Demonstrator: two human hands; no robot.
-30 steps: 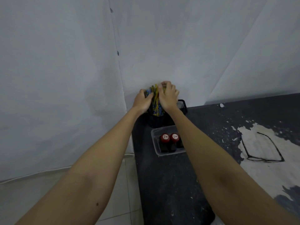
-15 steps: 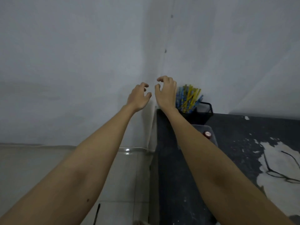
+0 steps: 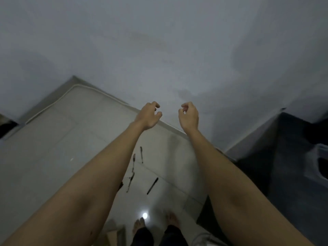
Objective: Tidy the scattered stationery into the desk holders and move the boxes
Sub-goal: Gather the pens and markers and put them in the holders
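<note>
**Both hands empty above the floor, pens lying below**

The left hand [image 3: 148, 115] and the right hand [image 3: 188, 114] are held out in front of the person, side by side but apart, raised over the tiled floor [image 3: 53, 139] in front of the white wall [image 3: 159, 50]. Each has its fingers loosely curled and parted, and neither grips anything.

Several dark pens [image 3: 152, 186] lie scattered on the floor between the two forearms. One longer pen lies at a slant, two thin ones [image 3: 141, 154] lie nearer the wall, and another [image 3: 130, 181] lies just beside the left forearm. The picture is blurred, so their exact kind cannot be told.

At the right edge stands the dark desk [image 3: 292, 157], and on it part of a clear plastic box [image 3: 319, 167] shows, cut off by the frame; what it holds is unclear. Bare feet [image 3: 173, 219] stand on the floor at the bottom, close to a bright spot of reflected light [image 3: 145, 215].
</note>
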